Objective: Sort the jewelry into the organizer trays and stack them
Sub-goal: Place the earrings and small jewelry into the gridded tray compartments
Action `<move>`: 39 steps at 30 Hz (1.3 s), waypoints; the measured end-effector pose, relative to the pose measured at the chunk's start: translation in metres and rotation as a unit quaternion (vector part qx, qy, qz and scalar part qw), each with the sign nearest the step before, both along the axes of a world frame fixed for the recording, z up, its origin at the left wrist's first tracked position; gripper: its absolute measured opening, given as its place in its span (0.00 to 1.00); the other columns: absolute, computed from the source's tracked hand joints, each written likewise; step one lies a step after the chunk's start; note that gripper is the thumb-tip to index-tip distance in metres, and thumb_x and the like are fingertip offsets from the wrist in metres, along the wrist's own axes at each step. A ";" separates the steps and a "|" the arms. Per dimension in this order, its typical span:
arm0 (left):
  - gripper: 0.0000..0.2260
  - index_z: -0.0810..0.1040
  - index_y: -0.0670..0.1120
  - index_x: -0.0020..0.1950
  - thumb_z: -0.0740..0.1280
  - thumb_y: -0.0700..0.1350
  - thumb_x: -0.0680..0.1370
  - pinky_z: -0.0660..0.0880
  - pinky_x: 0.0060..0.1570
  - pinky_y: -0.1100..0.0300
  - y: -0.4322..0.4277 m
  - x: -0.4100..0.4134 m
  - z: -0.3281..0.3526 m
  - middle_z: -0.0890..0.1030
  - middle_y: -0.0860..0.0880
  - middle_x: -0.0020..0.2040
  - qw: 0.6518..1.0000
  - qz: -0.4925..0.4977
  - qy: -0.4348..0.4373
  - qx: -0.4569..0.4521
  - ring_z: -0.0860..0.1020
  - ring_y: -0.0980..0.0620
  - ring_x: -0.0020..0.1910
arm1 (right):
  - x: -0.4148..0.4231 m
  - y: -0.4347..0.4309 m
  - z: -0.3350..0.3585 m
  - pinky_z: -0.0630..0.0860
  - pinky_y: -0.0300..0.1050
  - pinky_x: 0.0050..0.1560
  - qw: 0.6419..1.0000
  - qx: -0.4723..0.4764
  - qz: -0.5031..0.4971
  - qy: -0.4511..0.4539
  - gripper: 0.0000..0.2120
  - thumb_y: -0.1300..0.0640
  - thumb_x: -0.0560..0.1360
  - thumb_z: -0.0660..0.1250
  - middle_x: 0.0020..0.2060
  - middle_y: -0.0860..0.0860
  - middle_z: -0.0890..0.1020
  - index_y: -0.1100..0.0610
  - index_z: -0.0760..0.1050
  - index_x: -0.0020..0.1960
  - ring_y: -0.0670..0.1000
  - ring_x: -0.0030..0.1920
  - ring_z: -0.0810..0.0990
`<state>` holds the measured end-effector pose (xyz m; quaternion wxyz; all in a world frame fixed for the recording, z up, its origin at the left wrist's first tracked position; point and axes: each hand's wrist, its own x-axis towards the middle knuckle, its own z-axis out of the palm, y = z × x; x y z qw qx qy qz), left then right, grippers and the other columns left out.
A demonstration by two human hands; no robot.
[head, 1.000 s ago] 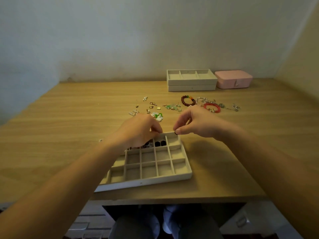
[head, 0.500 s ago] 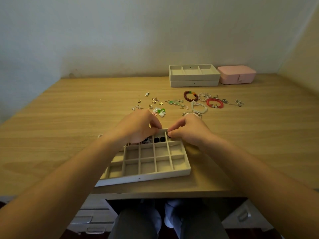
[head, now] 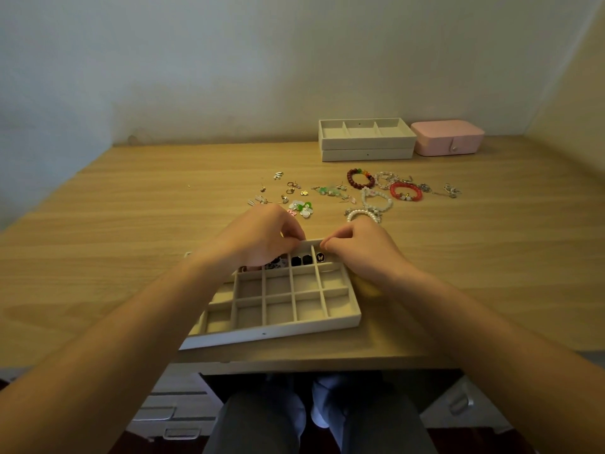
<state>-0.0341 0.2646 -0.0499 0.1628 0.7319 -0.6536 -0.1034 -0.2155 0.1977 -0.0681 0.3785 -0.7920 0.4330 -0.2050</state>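
A cream organizer tray (head: 271, 332) with a grid of compartments lies near the table's front edge. Its far row holds small dark pieces (head: 301, 260) and a black butterfly piece (head: 320, 256) in the right end cell. My left hand (head: 258, 237) is curled over the tray's far rim and hides the cells beneath it. My right hand (head: 357, 247) has its fingertips pinched together just above the butterfly piece, with nothing visible between them. Loose earrings (head: 291, 191) and bracelets, brown (head: 360, 178), red (head: 406, 191) and pearl (head: 376, 198), lie scattered beyond the hands.
Two stacked cream trays (head: 366, 142) stand at the back against the wall, a shut pink jewelry box (head: 447, 137) beside them on the right. A white and green flower piece (head: 302, 208) lies just past my left hand. Drawers sit below the table's front edge.
My right hand has come down and left from above the tray to its far right cell. The butterfly piece now lies in that cell. My left hand has stayed at the far rim.
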 end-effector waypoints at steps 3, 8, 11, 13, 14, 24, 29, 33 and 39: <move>0.06 0.87 0.52 0.52 0.71 0.44 0.78 0.66 0.34 0.75 0.000 0.000 0.000 0.85 0.54 0.47 1.000 -0.001 -0.001 0.003 0.74 0.65 0.38 | -0.003 -0.006 0.005 0.78 0.44 0.45 0.999 -0.020 0.031 0.005 0.07 0.56 0.75 0.71 0.38 0.46 0.85 0.51 0.88 0.45 0.46 0.45 0.81; 0.06 0.86 0.53 0.50 0.71 0.44 0.78 0.69 0.38 0.69 0.000 0.000 0.003 0.84 0.57 0.45 1.000 -0.001 0.009 0.012 0.77 0.60 0.41 | 0.001 -0.013 0.010 0.79 0.47 0.50 0.993 -0.048 0.081 0.069 0.05 0.55 0.76 0.72 0.39 0.44 0.84 0.50 0.87 0.47 0.44 0.45 0.80; 0.06 0.86 0.53 0.49 0.70 0.43 0.79 0.69 0.38 0.70 0.000 0.008 0.009 0.82 0.58 0.42 0.999 0.023 0.040 -0.008 0.76 0.64 0.39 | 0.005 -0.016 0.019 0.80 0.47 0.52 0.995 -0.059 0.073 0.018 0.05 0.56 0.77 0.71 0.41 0.44 0.84 0.51 0.86 0.47 0.45 0.47 0.81; 0.06 0.86 0.52 0.48 0.71 0.42 0.78 0.70 0.39 0.67 0.000 0.019 0.013 0.83 0.56 0.42 0.997 0.055 0.044 -0.040 0.77 0.64 0.40 | 0.010 -0.023 0.027 0.79 0.47 0.53 0.996 -0.053 0.060 -0.031 0.05 0.57 0.77 0.71 0.43 0.46 0.85 0.52 0.86 0.47 0.46 0.49 0.81; 0.06 0.85 0.52 0.48 0.71 0.41 0.78 0.71 0.39 0.65 0.000 0.024 0.014 0.83 0.56 0.42 0.996 0.070 0.041 -0.047 0.78 0.61 0.40 | 0.013 -0.027 0.031 0.79 0.47 0.54 0.996 -0.041 0.060 -0.044 0.05 0.57 0.77 0.71 0.45 0.46 0.85 0.52 0.86 0.47 0.46 0.50 0.81; 0.05 0.84 0.52 0.47 0.77 0.48 0.73 0.74 0.41 0.60 -0.008 0.032 -0.005 0.81 0.55 0.42 0.998 0.070 -0.005 -0.003 0.79 0.55 0.42 | 0.055 -0.046 0.025 0.74 0.46 0.57 0.997 0.011 0.071 -0.032 0.07 0.59 0.78 0.71 0.44 0.45 0.83 0.50 0.84 0.44 0.47 0.54 0.80; 0.03 0.85 0.51 0.47 0.75 0.45 0.75 0.72 0.44 0.61 -0.015 0.033 -0.010 0.81 0.55 0.41 0.997 0.075 -0.024 0.005 0.79 0.53 0.43 | 0.062 -0.048 0.018 0.72 0.40 0.48 0.997 0.015 0.076 -0.022 0.06 0.59 0.78 0.71 0.45 0.46 0.83 0.51 0.85 0.46 0.47 0.53 0.79; 0.04 0.85 0.49 0.49 0.71 0.43 0.77 0.74 0.49 0.60 -0.019 0.033 -0.011 0.83 0.51 0.46 0.995 0.099 -0.005 0.002 0.79 0.52 0.46 | 0.062 -0.052 0.013 0.74 0.46 0.60 0.997 0.018 0.073 -0.023 0.05 0.58 0.77 0.71 0.47 0.46 0.84 0.52 0.86 0.48 0.47 0.55 0.79; 0.05 0.86 0.48 0.48 0.69 0.42 0.78 0.76 0.49 0.58 -0.018 0.030 -0.009 0.84 0.51 0.44 0.990 0.137 0.019 0.008 0.80 0.51 0.46 | 0.057 -0.055 0.010 0.74 0.48 0.61 0.997 0.019 0.067 -0.029 0.05 0.57 0.77 0.71 0.50 0.48 0.85 0.51 0.86 0.46 0.49 0.56 0.80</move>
